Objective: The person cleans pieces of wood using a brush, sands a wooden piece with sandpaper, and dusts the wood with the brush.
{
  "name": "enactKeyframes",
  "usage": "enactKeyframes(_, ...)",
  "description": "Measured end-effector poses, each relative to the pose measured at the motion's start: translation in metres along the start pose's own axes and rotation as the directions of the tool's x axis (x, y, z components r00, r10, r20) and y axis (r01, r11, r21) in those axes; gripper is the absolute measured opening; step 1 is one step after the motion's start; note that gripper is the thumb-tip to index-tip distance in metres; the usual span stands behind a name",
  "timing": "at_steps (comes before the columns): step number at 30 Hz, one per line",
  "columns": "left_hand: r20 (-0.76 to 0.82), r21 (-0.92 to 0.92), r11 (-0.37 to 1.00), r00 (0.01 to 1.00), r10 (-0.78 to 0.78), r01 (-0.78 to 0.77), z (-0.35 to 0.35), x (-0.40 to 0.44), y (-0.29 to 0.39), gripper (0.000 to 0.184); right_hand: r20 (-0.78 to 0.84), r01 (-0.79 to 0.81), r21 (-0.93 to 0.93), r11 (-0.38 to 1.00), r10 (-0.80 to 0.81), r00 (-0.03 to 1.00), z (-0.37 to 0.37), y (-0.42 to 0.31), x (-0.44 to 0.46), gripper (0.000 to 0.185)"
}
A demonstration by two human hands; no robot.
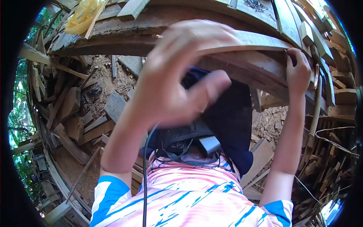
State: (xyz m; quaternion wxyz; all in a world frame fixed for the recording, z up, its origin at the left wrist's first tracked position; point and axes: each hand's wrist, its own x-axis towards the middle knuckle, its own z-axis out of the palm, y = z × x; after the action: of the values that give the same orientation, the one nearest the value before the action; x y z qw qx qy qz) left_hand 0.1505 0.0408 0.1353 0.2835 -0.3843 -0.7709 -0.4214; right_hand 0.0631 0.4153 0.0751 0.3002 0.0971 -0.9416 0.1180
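Note:
My left hand point(170, 75) is raised in the middle of the view, smeared by motion. Its thumb sticks out away from the stretched fingers, and nothing shows in its grasp. The fingers pass in front of a pale wooden strip point(253, 41), hiding its left part; whether they touch it I cannot tell. At the strip's right end, my right hand point(298, 70) has its fingers closed on the wood. The strip lies across a thick, rough wooden beam point(117, 32) in front of me.
A yellow plastic bag point(83, 16) lies at the upper left. Several nails point(256, 5) rest on a board at the top. Offcuts point(72, 128) and sawdust cover the ground, with stacked wood point(340, 75) on the right. A black cable point(145, 178) hangs down my front.

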Motion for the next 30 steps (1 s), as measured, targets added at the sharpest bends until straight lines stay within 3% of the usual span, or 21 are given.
enactKeyframes(1, 0.013, 0.235, 0.969, 0.996, -0.086, 0.080, -0.004, -0.001, -0.022, 0.062, -0.053, 0.115, -0.038, 0.993, -0.117, 0.992, -0.003, -0.004, -0.002, 0.022)
enactKeyframes(2, -0.038, 0.333, 0.925, 0.982, -0.184, 0.186, 0.000, -0.011, -0.043, 0.062, -0.065, 0.127, -0.035, 0.991, -0.129, 0.990, -0.007, -0.014, -0.002, 0.022)
enactKeyframes(3, -0.045, 0.342, 0.921, 0.983, -0.179, 0.183, 0.001, -0.021, -0.062, 0.062, -0.095, 0.145, 0.066, 0.987, -0.138, 0.986, -0.011, -0.029, -0.003, 0.021)
enactKeyframes(5, -0.022, 0.299, 0.867, 0.911, -0.411, 0.398, 0.006, -0.040, -0.089, 0.074, -0.142, 0.120, 0.256, 0.959, -0.086, 0.986, -0.017, -0.062, -0.007, 0.018)
enactKeyframes(6, -0.019, 0.299, 0.869, 0.913, -0.408, 0.395, 0.012, -0.041, -0.092, 0.074, -0.144, 0.118, 0.255, 0.960, -0.083, 0.986, -0.019, -0.077, -0.005, 0.018)
enactKeyframes(8, -0.019, 0.084, 0.873, 0.877, -0.480, 0.480, 0.032, -0.039, -0.095, 0.084, -0.064, 0.022, 0.424, 0.906, 0.005, 0.998, -0.022, -0.107, -0.001, 0.020)
enactKeyframes(10, -0.063, 0.060, 0.887, 0.888, -0.455, 0.458, 0.052, -0.038, -0.099, 0.086, 0.007, 0.033, 0.497, 0.867, -0.043, 0.999, -0.016, -0.137, 0.006, 0.020)
enactKeyframes(12, -0.112, 0.159, 0.912, 0.925, -0.364, 0.378, 0.069, -0.036, -0.097, 0.080, -0.002, 0.091, 0.544, 0.834, -0.107, 0.994, 0.005, -0.158, 0.016, 0.016)
enactKeyframes(13, -0.167, 0.302, 0.888, 0.937, -0.307, 0.345, 0.075, -0.036, -0.092, 0.085, 0.045, 0.069, 0.481, 0.874, -0.103, 0.994, 0.011, -0.166, 0.022, 0.016)
enactKeyframes(18, -0.263, 0.307, 0.886, 0.926, -0.272, 0.347, 0.090, -0.054, -0.107, 0.092, 0.239, 0.059, 0.343, 0.937, -0.148, 0.960, -0.005, -0.176, 0.029, 0.018)
enactKeyframes(20, -0.298, 0.420, 0.853, 0.935, -0.192, 0.309, 0.095, -0.057, -0.110, 0.094, 0.397, -0.056, 0.378, 0.924, -0.107, 0.912, -0.020, -0.182, 0.020, 0.019)
enactKeyframes(26, -0.306, 0.483, 0.828, 0.941, -0.145, 0.284, 0.103, -0.056, -0.111, 0.086, 0.246, 0.056, 0.415, 0.908, -0.172, 0.954, 0.018, -0.197, 0.033, 0.017)
enactKeyframes(28, -0.248, 0.476, 0.827, 0.948, -0.200, 0.299, 0.100, -0.059, -0.111, 0.096, 0.184, 0.082, 0.440, 0.894, -0.179, 0.967, 0.023, -0.201, 0.045, 0.016)
enactKeyframes(30, -0.240, 0.485, 0.830, 0.954, -0.178, 0.276, 0.103, -0.066, -0.115, 0.096, 0.264, 0.057, 0.306, 0.950, -0.142, 0.954, 0.011, -0.210, 0.031, 0.014)
